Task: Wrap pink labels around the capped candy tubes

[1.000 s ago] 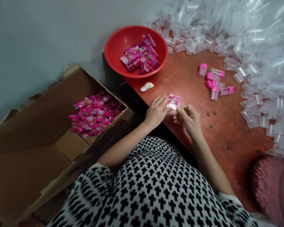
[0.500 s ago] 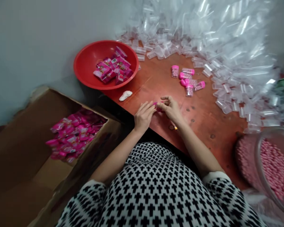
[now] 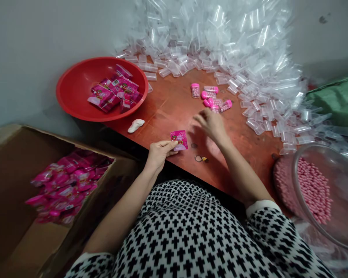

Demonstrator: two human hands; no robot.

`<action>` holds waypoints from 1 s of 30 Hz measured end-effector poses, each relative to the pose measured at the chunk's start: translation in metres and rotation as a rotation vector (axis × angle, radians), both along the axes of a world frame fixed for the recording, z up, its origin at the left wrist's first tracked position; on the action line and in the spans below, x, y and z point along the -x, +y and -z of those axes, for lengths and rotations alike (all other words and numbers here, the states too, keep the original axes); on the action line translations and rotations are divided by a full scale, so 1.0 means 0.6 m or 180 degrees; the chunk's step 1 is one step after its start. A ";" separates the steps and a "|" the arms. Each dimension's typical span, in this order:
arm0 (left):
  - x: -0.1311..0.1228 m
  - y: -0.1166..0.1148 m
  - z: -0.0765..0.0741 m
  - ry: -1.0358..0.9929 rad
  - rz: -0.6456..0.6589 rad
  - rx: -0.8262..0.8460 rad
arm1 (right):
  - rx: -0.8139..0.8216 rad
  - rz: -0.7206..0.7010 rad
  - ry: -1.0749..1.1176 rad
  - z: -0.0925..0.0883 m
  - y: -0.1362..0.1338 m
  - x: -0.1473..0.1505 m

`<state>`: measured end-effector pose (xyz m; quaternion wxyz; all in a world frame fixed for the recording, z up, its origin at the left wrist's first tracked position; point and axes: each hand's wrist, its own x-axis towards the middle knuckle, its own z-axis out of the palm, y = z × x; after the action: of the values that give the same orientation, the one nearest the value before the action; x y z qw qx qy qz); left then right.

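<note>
My left hand (image 3: 159,153) pinches a small pink printed packet (image 3: 181,138) by its lower left edge, just over the table's front edge. My right hand (image 3: 211,122), slightly blurred, is over the middle of the table with its fingers apart and nothing visible in it. Just beyond its knuckles lie several small clear bottles with pink caps (image 3: 209,95), filled with pink beads; the hand partly hides the nearest one. One bottle (image 3: 195,91) stands a little apart on the left.
A red bowl (image 3: 75,110) of pink packets sits at the back left, near a white lump (image 3: 136,125). Clear empty tubes (image 3: 220,42) are heaped along the back and right. A tub of pink beads (image 3: 313,189) stands right. A cardboard box (image 3: 8,166) of pink packets is left.
My hands were together at the pink packet. Now my left hand alone holds it, its printed face showing, and my right hand has moved away toward the bottles. The view has shifted right.
</note>
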<state>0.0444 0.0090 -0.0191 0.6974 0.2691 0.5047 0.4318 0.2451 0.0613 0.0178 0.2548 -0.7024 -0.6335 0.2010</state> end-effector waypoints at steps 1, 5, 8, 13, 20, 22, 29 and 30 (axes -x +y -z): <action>-0.001 -0.001 -0.001 -0.0038 -0.0077 0.0050 | -0.0008 0.0367 -0.0507 -0.004 0.010 -0.014; -0.001 -0.005 -0.006 -0.0277 -0.0282 0.0238 | 0.0579 0.0896 -0.1649 -0.001 0.040 -0.055; 0.002 -0.005 -0.010 -0.0451 -0.0460 0.0316 | 0.0745 0.0736 -0.1872 0.012 0.038 -0.070; 0.003 -0.002 -0.015 -0.0672 -0.0720 0.0493 | 0.0433 0.0453 -0.1063 0.024 -0.009 -0.076; -0.010 -0.001 -0.013 -0.1228 -0.0906 0.0463 | 0.0744 -0.0093 0.2926 0.039 -0.108 -0.022; -0.016 -0.009 -0.007 -0.1243 -0.0740 0.0154 | 0.0692 -0.0266 0.3195 0.043 -0.127 -0.003; -0.028 -0.044 -0.004 0.0259 0.0148 -0.1876 | -0.0203 -0.0494 0.2652 0.055 -0.151 0.058; -0.024 -0.046 -0.008 0.0530 0.0179 -0.2104 | -0.0261 -0.0566 0.2561 0.054 -0.153 0.061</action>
<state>0.0590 -0.0187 -0.0144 0.5406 0.5288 0.3850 0.5291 0.2083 -0.0306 -0.0145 0.4915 -0.4996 -0.5491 0.4554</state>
